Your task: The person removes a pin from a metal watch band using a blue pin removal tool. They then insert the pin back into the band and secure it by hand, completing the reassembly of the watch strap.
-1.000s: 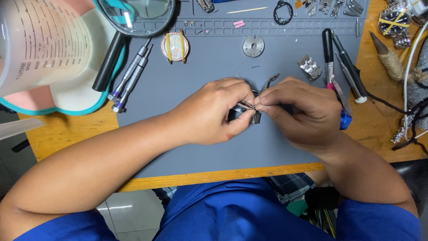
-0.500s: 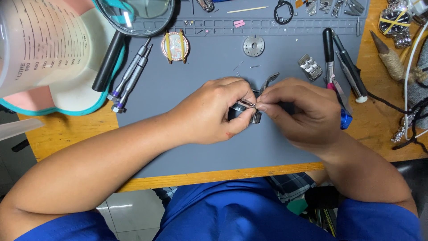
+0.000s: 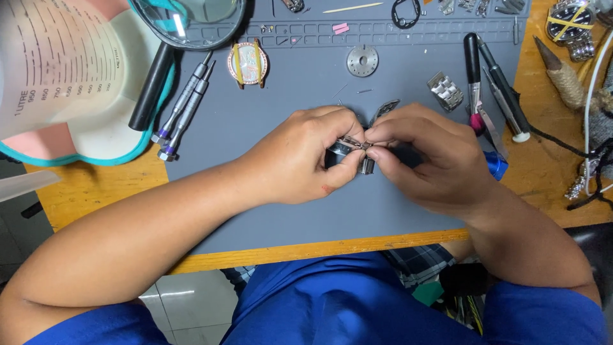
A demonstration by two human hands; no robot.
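Watch (image 3: 348, 153), dark and mostly hidden, lies with its long axis left-right, pinched between left hand (image 3: 306, 160) and right hand (image 3: 434, 156) over the grey mat (image 3: 268, 204).

Bright, even overhead light gives soft shadows under the hands (image 3: 389, 156), glare on the magnifier (image 3: 191, 19), and sharp focus with slightly stretched edges.

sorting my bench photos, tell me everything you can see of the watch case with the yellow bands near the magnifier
The watch case is round, with a pale dial and a coppery, studded-looking rim. Two yellow bands cross its face top to bottom. It carries no strap and lies flat, face up, on the grey work mat, just right of two small screwdrivers and below the magnifier's lens. Neither hand touches it.
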